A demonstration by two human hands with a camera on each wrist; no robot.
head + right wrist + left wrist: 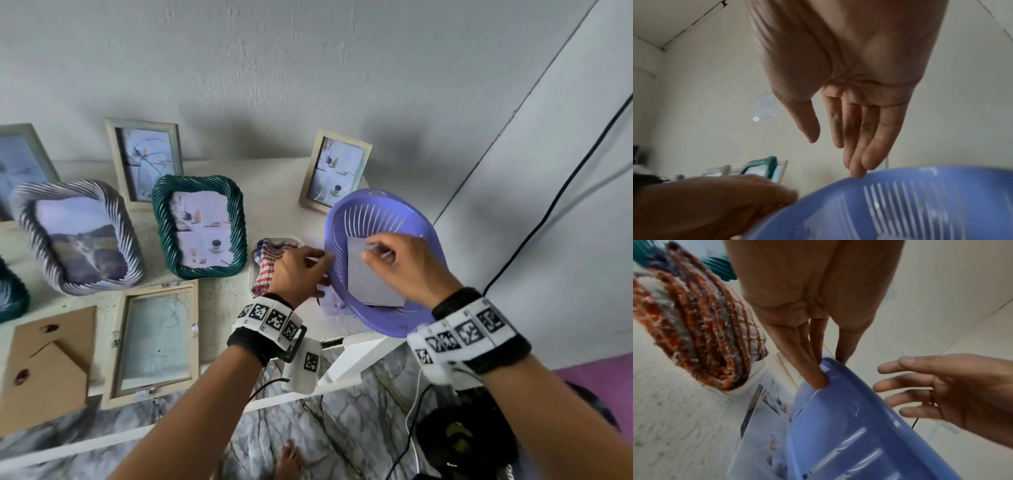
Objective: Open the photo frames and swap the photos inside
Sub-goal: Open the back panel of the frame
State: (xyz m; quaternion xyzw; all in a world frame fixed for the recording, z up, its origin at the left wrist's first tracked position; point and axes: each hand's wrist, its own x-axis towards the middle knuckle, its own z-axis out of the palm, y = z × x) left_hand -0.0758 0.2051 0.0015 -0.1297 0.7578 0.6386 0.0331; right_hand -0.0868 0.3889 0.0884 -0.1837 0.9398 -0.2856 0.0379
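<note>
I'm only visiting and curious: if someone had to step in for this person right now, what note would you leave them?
Left hand: grips the rim of the purple basket, tilting it.
Right hand: open, fingers straight over the basket, holding nothing.
A grey sheet, probably a photo's back, lies in the basket.
Done: one pale frame lies open on the table, its brown backing board beside it.
Left: take the sheet, fit it in the open frame, close it, then open the other frames, such as the green frame.
</note>
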